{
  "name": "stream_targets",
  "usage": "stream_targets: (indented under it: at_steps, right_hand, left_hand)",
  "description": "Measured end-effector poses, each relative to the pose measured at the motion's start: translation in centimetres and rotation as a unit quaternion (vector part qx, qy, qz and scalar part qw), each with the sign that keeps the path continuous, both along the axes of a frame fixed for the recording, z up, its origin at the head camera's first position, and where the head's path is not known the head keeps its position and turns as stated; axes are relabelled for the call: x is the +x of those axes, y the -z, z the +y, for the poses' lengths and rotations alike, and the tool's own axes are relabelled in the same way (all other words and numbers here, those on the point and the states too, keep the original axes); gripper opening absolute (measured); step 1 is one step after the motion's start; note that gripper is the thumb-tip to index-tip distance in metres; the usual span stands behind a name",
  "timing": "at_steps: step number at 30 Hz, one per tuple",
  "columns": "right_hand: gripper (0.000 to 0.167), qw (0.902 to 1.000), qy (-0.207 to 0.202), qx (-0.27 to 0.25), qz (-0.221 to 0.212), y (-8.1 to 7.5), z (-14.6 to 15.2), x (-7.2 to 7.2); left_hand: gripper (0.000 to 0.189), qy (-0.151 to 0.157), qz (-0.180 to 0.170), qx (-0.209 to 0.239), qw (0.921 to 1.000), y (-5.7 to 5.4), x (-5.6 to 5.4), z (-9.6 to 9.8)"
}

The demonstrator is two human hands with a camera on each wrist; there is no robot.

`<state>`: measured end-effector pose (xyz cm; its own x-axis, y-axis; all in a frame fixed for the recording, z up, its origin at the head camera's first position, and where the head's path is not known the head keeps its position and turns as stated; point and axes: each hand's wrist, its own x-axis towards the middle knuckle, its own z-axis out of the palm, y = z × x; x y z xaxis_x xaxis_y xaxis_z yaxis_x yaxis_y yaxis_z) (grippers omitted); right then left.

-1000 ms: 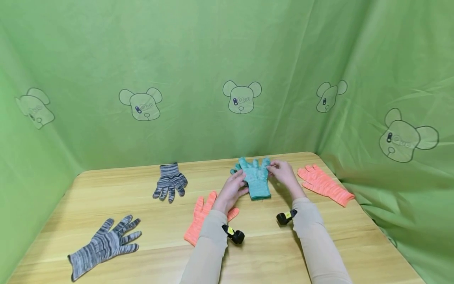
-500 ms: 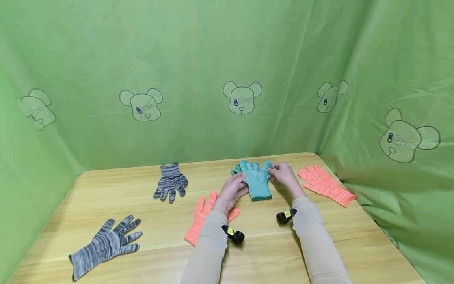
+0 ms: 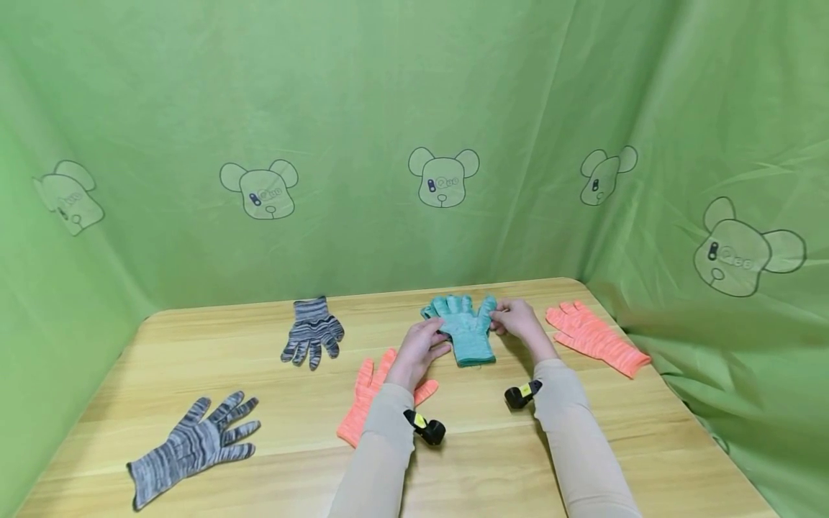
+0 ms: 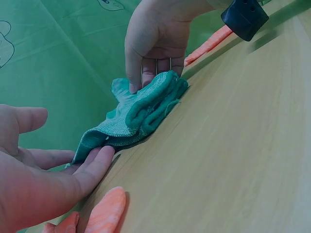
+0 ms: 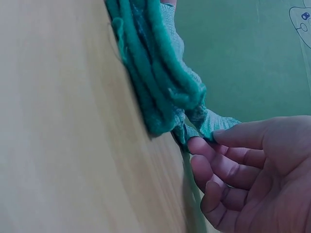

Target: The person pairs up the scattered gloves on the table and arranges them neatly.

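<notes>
Two teal knit gloves lie stacked near the table's far edge, the upper glove (image 3: pixel 471 334) palm-flat with its cuff toward me. Their layered cuffs (image 5: pixel 163 97) show in the right wrist view. My right hand (image 3: pixel 518 320) pinches the right-hand outer finger of the teal gloves between thumb and fingertips. On the other side, my left hand (image 3: pixel 419 351) has its fingers extended at the gloves' left edge. In the left wrist view, its thumb (image 4: pixel 31 119) stands apart from the fabric while the fingertips (image 4: pixel 104 154) touch the edge from below.
An orange glove (image 3: pixel 363 403) lies partly under my left forearm. Another orange glove (image 3: pixel 592 337) rests right of my right hand. Two grey striped gloves, one farther back (image 3: pixel 312 334) and one nearer (image 3: pixel 191 450), lie on the left. Green curtains (image 3: pixel 350 244) surround the wooden table (image 3: pixel 291 467).
The upper teal glove's fingers have come down toward the table and fanned out. My right hand has lowered slightly with the pinched finger; my left hand has barely shifted.
</notes>
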<state>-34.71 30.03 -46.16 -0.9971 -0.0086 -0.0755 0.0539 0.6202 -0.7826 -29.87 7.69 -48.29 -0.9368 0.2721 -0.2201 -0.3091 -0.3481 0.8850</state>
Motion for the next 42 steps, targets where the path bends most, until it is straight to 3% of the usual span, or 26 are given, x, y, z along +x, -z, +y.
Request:
stream_targets:
  at_steps: [17, 26, 33, 36, 42]
  right_hand:
    - [0.024, 0.9998, -0.002, 0.016, -0.013, 0.4, 0.3, 0.3]
    - [0.029, 0.9996, 0.008, 0.016, -0.022, -0.2, 0.8, 0.3]
    - [0.031, 0.9997, 0.003, 0.019, -0.013, -1.1, 0.9, 0.4]
    - [0.031, 0.9997, 0.004, 0.024, -0.004, -1.5, 0.8, 0.5]
    - [0.03, 0.9992, 0.001, 0.039, 0.009, -2.4, 0.5, 0.5]
  left_hand:
    - [0.055, -0.015, 0.001, -0.021, 0.9997, -0.1, 0.1, -0.7]
    - [0.049, -0.035, 0.005, -0.033, 0.9988, -0.9, 0.2, -0.8]
    - [0.049, -0.052, 0.015, -0.078, 0.9955, -1.3, 0.1, -0.6]
    - [0.047, -0.067, 0.015, -0.098, 0.9928, -1.4, -0.1, -0.7]
    - [0.044, -0.068, 0.024, -0.112, 0.9911, -2.0, -0.8, -1.3]
